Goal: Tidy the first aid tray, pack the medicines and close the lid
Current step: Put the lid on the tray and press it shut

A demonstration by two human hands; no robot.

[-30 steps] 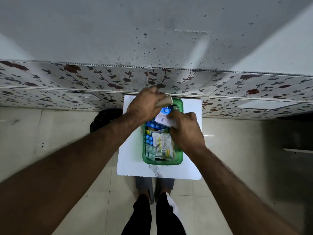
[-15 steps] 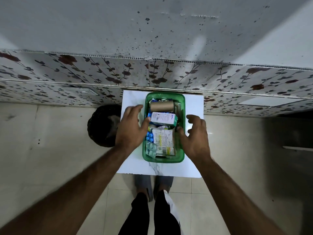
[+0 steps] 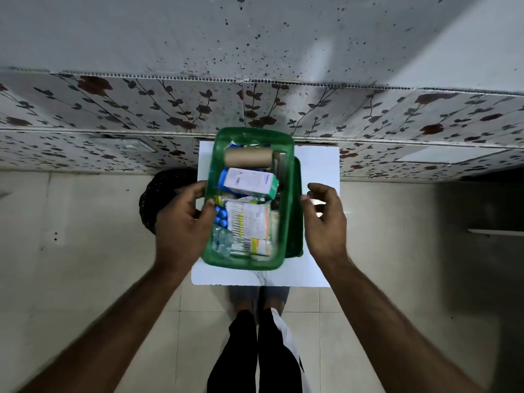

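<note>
Green plastic tray (image 3: 249,263) sits between my hands above the white tabletop (image 3: 314,165), its long side pointing away from me toward the wall. My left hand (image 3: 181,222) grips its left rim, while my right hand (image 3: 326,219) is loose and empty just beside it. Held by one side only, I think it could tip and spill the medicine boxes (image 3: 249,182).

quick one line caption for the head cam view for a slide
Left hand lifts the green tray of packed medicines off the white board; right hand open beside it.
</note>
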